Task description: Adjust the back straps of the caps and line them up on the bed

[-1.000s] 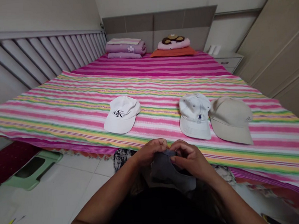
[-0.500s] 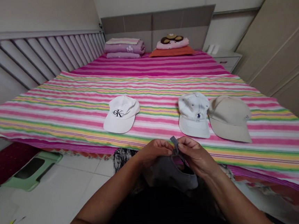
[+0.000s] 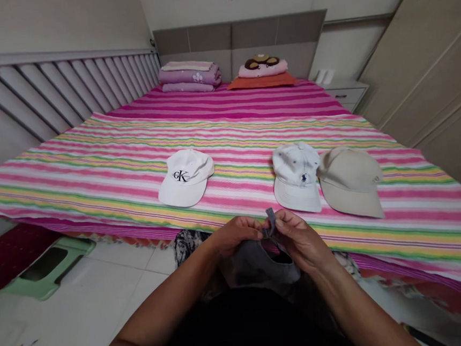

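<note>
Two closed grips hold a dark grey baseball cap (image 3: pixel 250 265) between them, low and near the body. The left grip (image 3: pixel 236 236) curls around the cap's rear edge, its fingers almost shut. The right grip (image 3: pixel 301 240) pinches the narrow fabric strap (image 3: pixel 271 222), whose free end stands up between the two grips, above the cap's rear opening. The step in hand appears to be work on this strap, and the next move seems to call for a firm pinch on its end. Ahead of the grips, on a striped bed sheet (image 3: pixel 93 171), lie a white cap with black lettering (image 3: pixel 185 179), a white cap with a navy emblem (image 3: pixel 296 179) and, touching it, a beige cap (image 3: pixel 350 183). Farthest off are folded purple bedding (image 3: pixel 190 77) and a pillow (image 3: pixel 263 81).
</note>
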Demonstrator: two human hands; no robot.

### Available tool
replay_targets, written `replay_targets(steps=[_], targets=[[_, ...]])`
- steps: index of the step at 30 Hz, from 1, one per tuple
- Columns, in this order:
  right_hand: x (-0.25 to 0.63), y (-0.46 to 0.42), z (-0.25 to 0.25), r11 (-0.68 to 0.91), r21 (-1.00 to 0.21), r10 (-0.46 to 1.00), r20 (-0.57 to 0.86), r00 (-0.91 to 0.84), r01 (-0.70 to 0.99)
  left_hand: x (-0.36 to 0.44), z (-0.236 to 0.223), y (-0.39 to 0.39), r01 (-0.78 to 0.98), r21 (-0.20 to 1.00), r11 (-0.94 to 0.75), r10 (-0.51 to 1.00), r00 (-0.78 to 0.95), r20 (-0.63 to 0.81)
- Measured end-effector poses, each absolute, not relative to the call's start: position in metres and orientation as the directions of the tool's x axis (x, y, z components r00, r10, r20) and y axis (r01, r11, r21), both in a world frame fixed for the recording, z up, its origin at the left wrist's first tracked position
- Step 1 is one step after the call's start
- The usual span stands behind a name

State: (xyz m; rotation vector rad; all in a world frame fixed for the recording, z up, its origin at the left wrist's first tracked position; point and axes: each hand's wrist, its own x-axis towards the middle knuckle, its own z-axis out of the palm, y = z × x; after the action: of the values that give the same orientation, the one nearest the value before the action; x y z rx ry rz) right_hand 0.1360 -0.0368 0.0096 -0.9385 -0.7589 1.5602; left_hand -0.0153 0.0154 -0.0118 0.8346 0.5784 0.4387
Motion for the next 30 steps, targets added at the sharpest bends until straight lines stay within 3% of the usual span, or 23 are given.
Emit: replay_targets(steps=[5, 14, 18, 30], targets=[[0.1372, -0.0367, 0.0073, -0.092, -0.918, 0.995, -0.098, -0.005, -0.387, -0.0155, -0.0114, 0.0144, -0.145, 0.798, 0.585, 0.594, 0.746, -0.3], [0.1381, -0.0364, 0.0071, -0.188, -0.872, 0.981, -0.186, -0.048, -0.453, -0.0152, -0.0127, 0.0116, -0.169, 0.813, 0.557, 0.621, 0.734, -0.273], [0.1384, -0.0365, 0.0086, -0.217, -0.897, 0.975, -0.215, -0.048, -0.386, -0.0157, -0.0137, 0.0117, -0.176, 0.83, 0.53, 0.669, 0.688, -0.282], [0.137, -0.036, 0.0067, -0.232, -0.938, 0.972, -0.231, -0.037, -0.257, -0.0131, -0.0147, 0.009, -0.288, 0.916, 0.278, 0.782, 0.622, -0.041]])
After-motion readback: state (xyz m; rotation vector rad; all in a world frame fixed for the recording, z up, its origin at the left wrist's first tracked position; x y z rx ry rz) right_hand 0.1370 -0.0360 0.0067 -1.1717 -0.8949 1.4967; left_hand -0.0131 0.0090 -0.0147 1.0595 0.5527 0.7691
